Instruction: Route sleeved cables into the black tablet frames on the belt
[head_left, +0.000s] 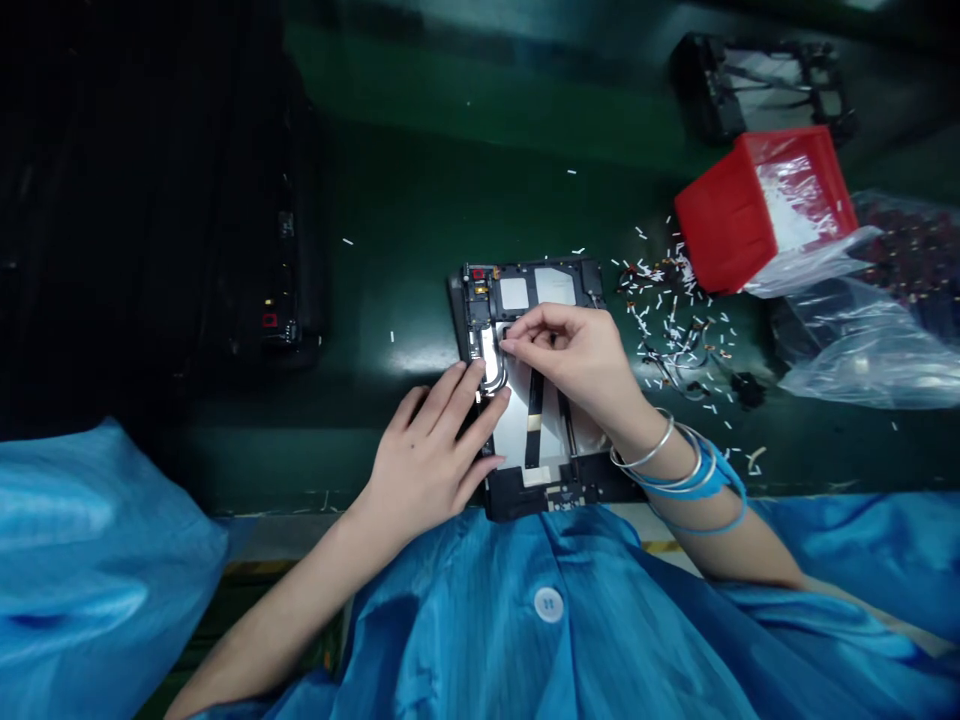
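Note:
An opened electronic device (555, 425), with a black frame, silver plates and flat black ribbon cables, lies on the green bench in front of me. My left hand (435, 440) rests along its left edge, fingers spread, the fingertips touching the frame near a curved black cable (495, 383). Above the upper left part of the device, my right hand (574, 350) pinches with thumb and forefinger close to that cable. Whatever sits between those fingertips is too small or hidden to make out.
To the right, a red bin (724, 215) holds white bits in plastic. Small white strips (667, 325) and thin cables are scattered beside it. Clear plastic bags (870, 345) lie farther right. Another opened device (765, 85) is behind the bin. Dark stacked units (285, 240) stand at left.

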